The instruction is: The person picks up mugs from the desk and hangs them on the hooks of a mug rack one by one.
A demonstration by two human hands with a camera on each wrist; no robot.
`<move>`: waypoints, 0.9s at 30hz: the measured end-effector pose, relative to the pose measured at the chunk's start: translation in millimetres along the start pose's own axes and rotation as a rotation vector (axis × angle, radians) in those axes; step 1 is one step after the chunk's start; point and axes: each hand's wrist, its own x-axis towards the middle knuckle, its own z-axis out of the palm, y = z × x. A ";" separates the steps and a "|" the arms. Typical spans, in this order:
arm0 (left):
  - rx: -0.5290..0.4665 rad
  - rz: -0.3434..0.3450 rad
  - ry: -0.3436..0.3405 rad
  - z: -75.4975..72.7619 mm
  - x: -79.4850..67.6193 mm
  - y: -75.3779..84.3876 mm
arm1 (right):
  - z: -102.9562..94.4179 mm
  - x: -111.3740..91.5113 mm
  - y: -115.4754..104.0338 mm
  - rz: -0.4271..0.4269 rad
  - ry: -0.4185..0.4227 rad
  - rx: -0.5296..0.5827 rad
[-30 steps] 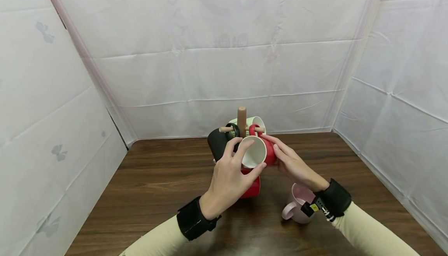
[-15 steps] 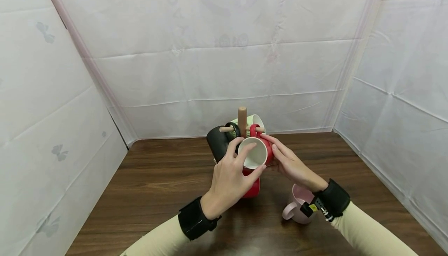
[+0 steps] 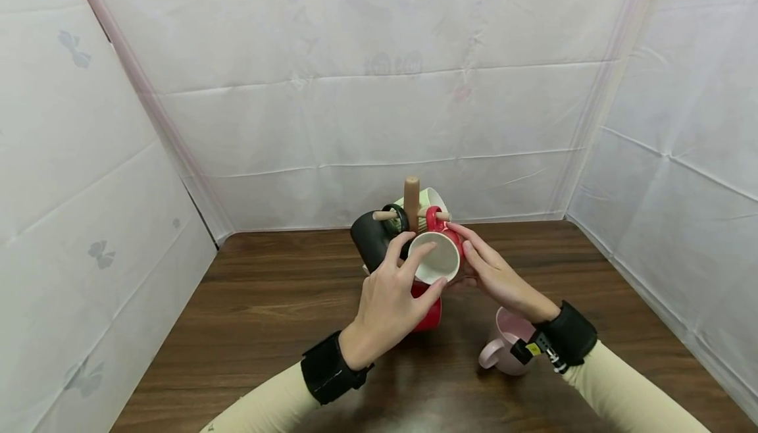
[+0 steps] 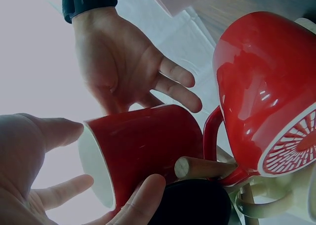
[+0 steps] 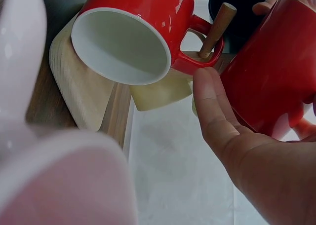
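Note:
A red mug [image 3: 453,238] with a white inside lies tipped, its mouth toward me. Its handle is around a right-hand peg of the wooden mug tree [image 3: 411,199], near the peg's end. My left hand [image 3: 385,305] holds this mug at the rim, with thumb and fingers spread around the mouth. From the other side my right hand [image 3: 503,278] holds its body, long fingers laid along the wall, seen also in the right wrist view. Below hangs a second red mug [image 3: 429,314], its handle on another peg [image 5: 217,30].
A black mug [image 3: 367,242] hangs on the left of the tree, and a pale green mug [image 3: 437,199] behind the post. Under my right wrist a pink mug [image 3: 500,354] stands on the dark wooden table [image 3: 272,301]. White sheeting [image 3: 379,124] walls the back and sides.
Between both hands the upper red mug has shifted slightly right, its handle sliding toward the peg's end. The other mugs stay in place.

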 end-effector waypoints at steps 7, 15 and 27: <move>0.007 0.010 -0.021 1.0 -2.0 -0.4 | -2.0 -2.5 -0.3 0.020 0.029 -0.030; -0.006 0.009 -0.019 0.8 -5.7 -0.2 | 3.4 -3.1 -2.1 0.032 0.071 -0.074; -0.071 0.029 0.022 0.4 -9.8 1.2 | 5.0 1.2 -5.4 0.051 0.059 -0.098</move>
